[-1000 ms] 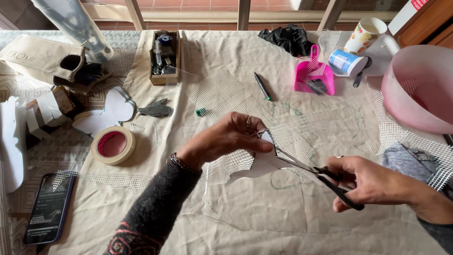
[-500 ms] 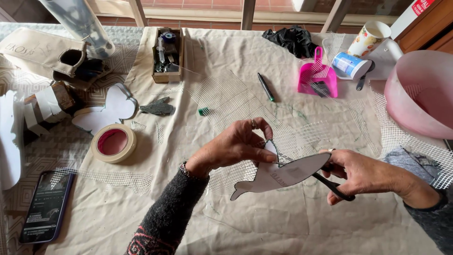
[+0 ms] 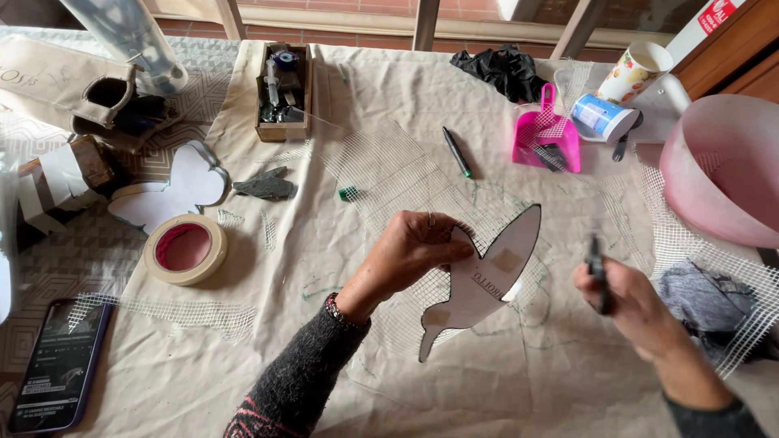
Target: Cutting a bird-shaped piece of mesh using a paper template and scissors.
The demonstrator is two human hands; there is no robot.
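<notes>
The fingers (image 3: 438, 243) of the left hand (image 3: 406, 255) are curled and pinched closed on the edge of a white card cut-out (image 3: 487, 280), shaped like a bird, which they hold up tilted just right of the frame's centre, with a piece of white mesh (image 3: 406, 182) behind it. The right hand (image 3: 621, 300), at the middle right of the frame, is closed in a fist around a pair of black-handled scissors (image 3: 596, 272), whose dark tip sticks up out of the grip; this hand is blurred, and whether the blades are open cannot be told. The two hands are apart, and the scissors do not touch the cut-out.

Both hands hover over a beige cloth (image 3: 365, 89) that covers the table. On it, toward the left, lies a roll of masking tape (image 3: 185, 248), with a white butterfly cut-out (image 3: 182, 182) just above it. A phone (image 3: 57, 365) lies at the lower left. In the upper middle stand a small wooden box (image 3: 284, 93) and a green pen (image 3: 456, 152). At the upper right sits a pink scoop (image 3: 545, 134), and a large pink bowl (image 3: 722, 166) fills the right edge.
</notes>
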